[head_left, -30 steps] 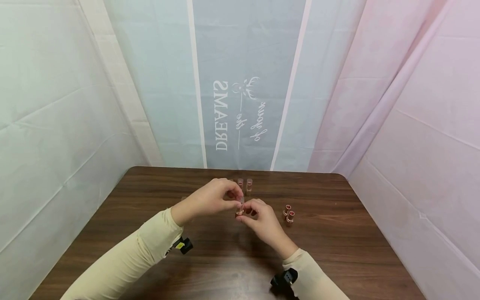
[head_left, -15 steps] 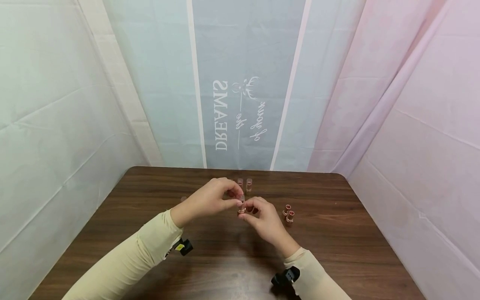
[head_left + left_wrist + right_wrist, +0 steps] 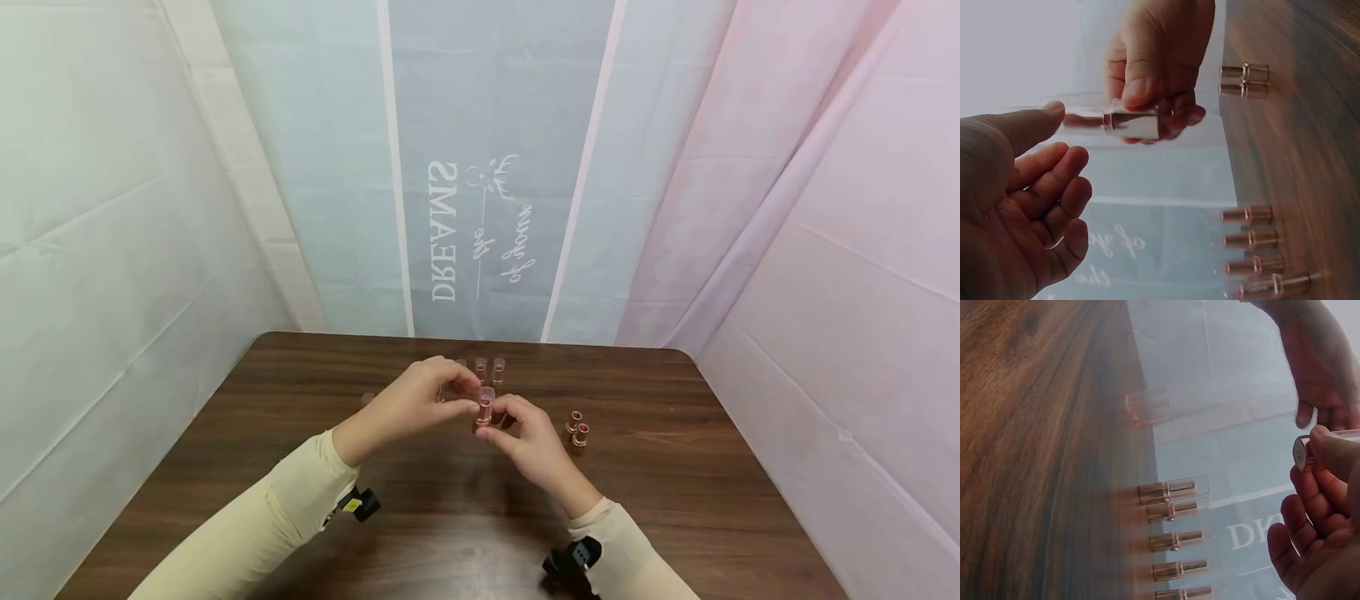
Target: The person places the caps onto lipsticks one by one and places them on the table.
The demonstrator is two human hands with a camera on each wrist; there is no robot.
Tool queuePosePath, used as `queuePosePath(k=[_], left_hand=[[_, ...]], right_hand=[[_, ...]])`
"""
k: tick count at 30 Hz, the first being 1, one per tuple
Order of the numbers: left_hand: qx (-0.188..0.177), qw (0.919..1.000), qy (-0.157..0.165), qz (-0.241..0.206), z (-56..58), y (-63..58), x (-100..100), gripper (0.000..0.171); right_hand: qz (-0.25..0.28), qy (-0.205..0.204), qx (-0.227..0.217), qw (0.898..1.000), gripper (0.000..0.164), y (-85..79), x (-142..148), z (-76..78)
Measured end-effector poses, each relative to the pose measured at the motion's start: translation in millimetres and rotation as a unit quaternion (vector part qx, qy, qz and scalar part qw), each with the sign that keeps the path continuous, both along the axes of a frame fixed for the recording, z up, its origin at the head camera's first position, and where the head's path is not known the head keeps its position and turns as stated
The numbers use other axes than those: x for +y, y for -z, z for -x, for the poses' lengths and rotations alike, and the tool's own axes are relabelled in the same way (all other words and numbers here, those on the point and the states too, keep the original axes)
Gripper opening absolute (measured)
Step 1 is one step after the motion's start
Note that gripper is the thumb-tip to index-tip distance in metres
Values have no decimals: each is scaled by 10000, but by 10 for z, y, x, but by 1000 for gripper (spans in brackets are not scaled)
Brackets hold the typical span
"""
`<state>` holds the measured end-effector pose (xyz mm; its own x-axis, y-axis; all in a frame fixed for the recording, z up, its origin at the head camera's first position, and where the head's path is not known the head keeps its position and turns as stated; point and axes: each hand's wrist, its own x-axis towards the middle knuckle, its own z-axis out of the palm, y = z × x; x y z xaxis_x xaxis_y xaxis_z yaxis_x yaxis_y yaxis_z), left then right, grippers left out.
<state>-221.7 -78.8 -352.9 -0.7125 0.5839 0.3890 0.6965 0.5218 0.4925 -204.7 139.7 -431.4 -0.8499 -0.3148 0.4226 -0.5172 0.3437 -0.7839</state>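
My right hand (image 3: pixel 528 442) pinches a lipstick tube (image 3: pixel 485 410) by its shiny rose-gold base, above the table. The tube stands roughly upright, with a clear cap (image 3: pixel 487 392) over its top. Beside the cap is my left hand (image 3: pixel 408 407), thumb and fingers apart and holding nothing. In the left wrist view, the left thumb (image 3: pixel 1038 125) lies close to the capped end; whether it touches cannot be told. The right wrist view shows the round bottom (image 3: pixel 1300 454) of the tube beyond the right thumb.
Several capped lipstick tubes (image 3: pixel 1180 569) stand in a row at the back of the wooden table (image 3: pixel 675 500), partly behind the left hand. Two tubes without caps (image 3: pixel 580 434) stand at the right. A loose clear cap (image 3: pixel 1147 406) is at the left. Curtains (image 3: pixel 337 167) surround the table.
The left fingers have come off the clear cap and moved slightly left. The right hand keeps hold of the lipstick tube, which has shifted a little right and is now more visible.
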Motion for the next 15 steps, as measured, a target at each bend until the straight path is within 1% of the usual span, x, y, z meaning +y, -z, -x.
queuePosePath(k=[3, 7, 11, 15], left_hand=[[9, 9998, -209, -75, -26, 84, -126, 22], [-62, 9984, -528, -197, -87, 208, -304, 19], [-22, 9965, -834, -65, -187, 323, -435, 17], [45, 9943, -1064, 10, -273, 398, -519, 15]], right_hand=[[44, 39, 6, 10000, 17, -7, 9, 11], [10, 229, 1, 9997, 17, -15, 34, 25], [-102, 385, 28, 9992, 17, -4, 59, 40], [-83, 363, 109, 9992, 17, 16, 71, 62]])
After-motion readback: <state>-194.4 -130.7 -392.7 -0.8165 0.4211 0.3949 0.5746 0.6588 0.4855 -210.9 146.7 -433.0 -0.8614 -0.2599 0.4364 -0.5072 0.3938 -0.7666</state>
